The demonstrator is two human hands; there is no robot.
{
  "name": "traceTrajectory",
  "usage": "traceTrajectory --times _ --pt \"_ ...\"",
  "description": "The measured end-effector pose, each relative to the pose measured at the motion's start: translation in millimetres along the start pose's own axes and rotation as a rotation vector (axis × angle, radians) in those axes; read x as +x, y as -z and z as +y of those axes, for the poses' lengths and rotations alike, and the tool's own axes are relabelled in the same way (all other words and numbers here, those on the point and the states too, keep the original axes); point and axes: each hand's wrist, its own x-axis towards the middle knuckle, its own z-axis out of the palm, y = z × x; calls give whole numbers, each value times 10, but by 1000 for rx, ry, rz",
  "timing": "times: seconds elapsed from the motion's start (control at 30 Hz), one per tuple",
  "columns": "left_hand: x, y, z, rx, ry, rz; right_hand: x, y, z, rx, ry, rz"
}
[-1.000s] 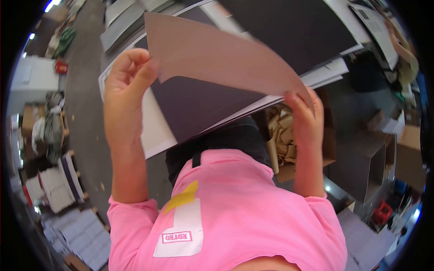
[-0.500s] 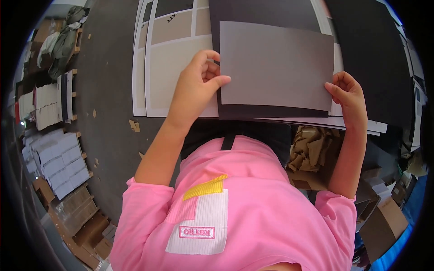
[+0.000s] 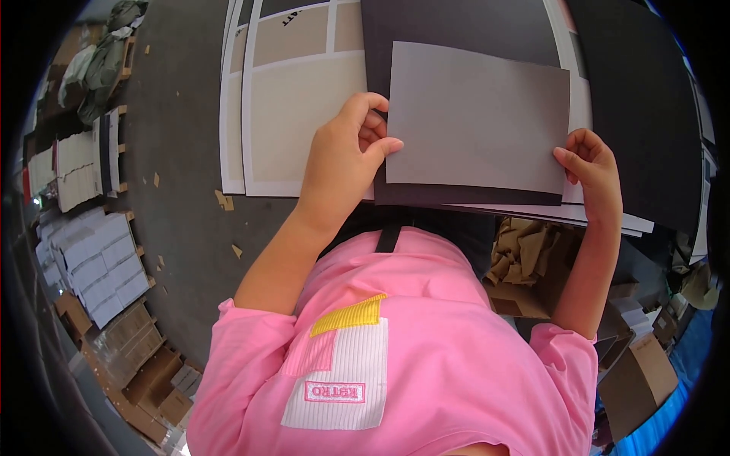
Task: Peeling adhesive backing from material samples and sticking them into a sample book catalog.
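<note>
A grey rectangular sheet (image 3: pixel 479 118) is held level above the work surface, pinched at its two side edges. My left hand (image 3: pixel 353 148) grips its left edge, the thumb on top and the fingers curled at the side. On the opposite edge my right hand (image 3: pixel 589 159) pinches it between thumb and bent fingers. Beneath lies a larger black sheet (image 3: pixel 456 26), showing past the far and near edges of the grey one. To the left are cream and beige printed sheets (image 3: pixel 304 125) with white borders, overlapping one another.
A wide black board (image 3: pixel 642 114) covers the right side. Below the table's front edge stands an open cardboard box (image 3: pixel 525 300) holding crumpled brown paper (image 3: pixel 525 247). Along the floor at left are pallets with stacked white bundles (image 3: pixel 110 262) and cartons (image 3: pixel 125 342). Paper scraps (image 3: pixel 224 201) litter the floor.
The grey sheet, with both hands still holding its edges, sits slightly farther right and lower in the picture. The grip looks the same.
</note>
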Motion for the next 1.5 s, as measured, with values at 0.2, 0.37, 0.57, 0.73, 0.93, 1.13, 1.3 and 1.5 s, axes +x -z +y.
traceTrajectory --times 0.2,0.37,0.57,0.73,0.93,1.13,1.3,1.5 --pt "-32 -36 7 50 -19 28 8 14 33 -4 9 2" --pt "-58 -47 -4 114 -73 50 7 14 40 -13 22 -1" --pt "-69 -50 -2 150 -102 57 -6 -7 16 -28 21 12" --pt "-76 -58 -14 189 -114 57 -1 -2 27 -29 27 14" --pt "-91 -76 -39 223 -150 74 -8 -12 21 -19 27 19" --pt "-101 -118 -49 227 -177 80 -30 -8 14 -39 22 47" --pt "-106 -121 -66 239 -240 130 -2 -44 54 -31 47 47" --pt "-117 -136 -13 191 -139 100 -26 -88 55 -60 68 124"
